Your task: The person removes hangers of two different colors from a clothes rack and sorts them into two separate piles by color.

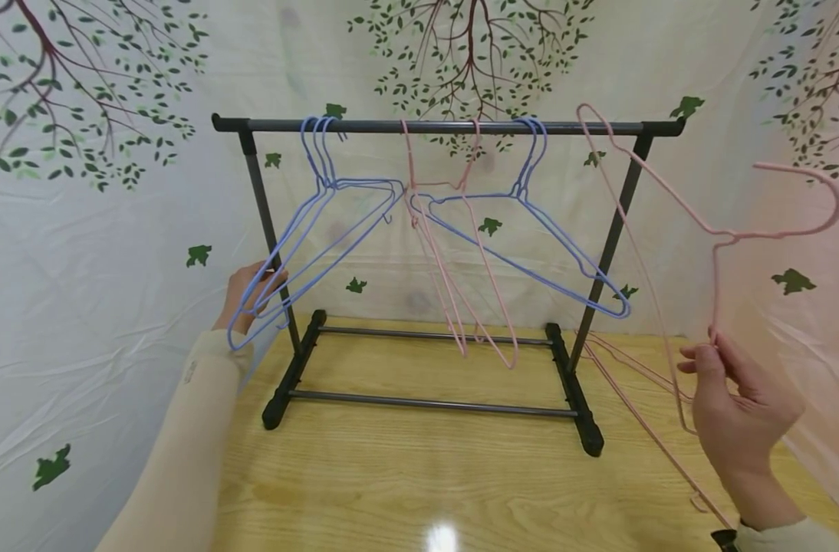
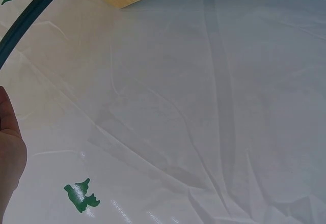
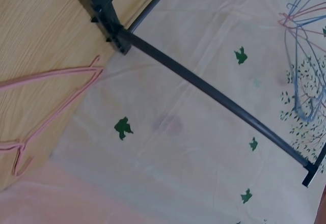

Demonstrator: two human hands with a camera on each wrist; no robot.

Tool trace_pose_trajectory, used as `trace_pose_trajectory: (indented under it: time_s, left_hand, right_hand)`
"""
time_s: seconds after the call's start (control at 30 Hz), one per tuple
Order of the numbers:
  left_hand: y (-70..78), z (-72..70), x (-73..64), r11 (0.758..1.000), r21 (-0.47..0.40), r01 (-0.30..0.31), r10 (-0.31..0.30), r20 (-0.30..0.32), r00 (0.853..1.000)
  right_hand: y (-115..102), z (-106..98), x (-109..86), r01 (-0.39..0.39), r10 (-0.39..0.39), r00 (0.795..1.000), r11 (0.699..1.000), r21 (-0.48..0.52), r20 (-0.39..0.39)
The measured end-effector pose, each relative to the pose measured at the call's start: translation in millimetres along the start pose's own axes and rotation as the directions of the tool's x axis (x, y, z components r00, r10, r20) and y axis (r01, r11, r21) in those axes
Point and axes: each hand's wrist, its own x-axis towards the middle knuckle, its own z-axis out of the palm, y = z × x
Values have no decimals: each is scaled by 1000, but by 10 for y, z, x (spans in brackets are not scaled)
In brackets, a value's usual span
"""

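My right hand [image 1: 747,399] pinches a pink wire clothes hanger [image 1: 675,195] by its lower wire, at the right of the head view. That hanger is raised beside the rack's right end, its hook pointing right. My left hand [image 1: 250,295] grips the left post [image 1: 261,199] of a black clothes rack [image 1: 447,127], behind the ends of several blue hangers [image 1: 281,230]. The left wrist view shows only part of this hand [image 2: 10,155], at the left edge. From the top bar hang pink hangers [image 1: 440,268] in the middle, with more blue hangers [image 1: 537,215] to their right.
More pink hangers [image 1: 640,414] lie on the wood-grain table [image 1: 406,475] at the right, beside the rack's right foot [image 1: 577,391]. A pale cloth backdrop [image 1: 309,253] with printed branches and green leaves stands behind and at both sides.
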Motion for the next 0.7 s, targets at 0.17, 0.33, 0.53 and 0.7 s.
trace_pose_trajectory:
  time_s: [0.17,0.33,0.53,0.7]
  left_hand:
    - [3,-8,0,1000,5,-23,23,-1,1000]
    - [-12,-5,4,1000,10,-17,17,1,1000]
    - [-6,-13,2,1000,11,-25,25,4,1000]
    - [-44,-1,26,1000,2,13,-13,13,1000]
  right_hand:
    - [10,-72,99,-14,12,999,998,-59,-32]
    - [62,-205,184,-40,34,998,993,-111,-50]
    - [177,-448,223,-146,130,988,955,-258,-80]
    - [256,-693,192,-284,274,958,879,-383,-82]
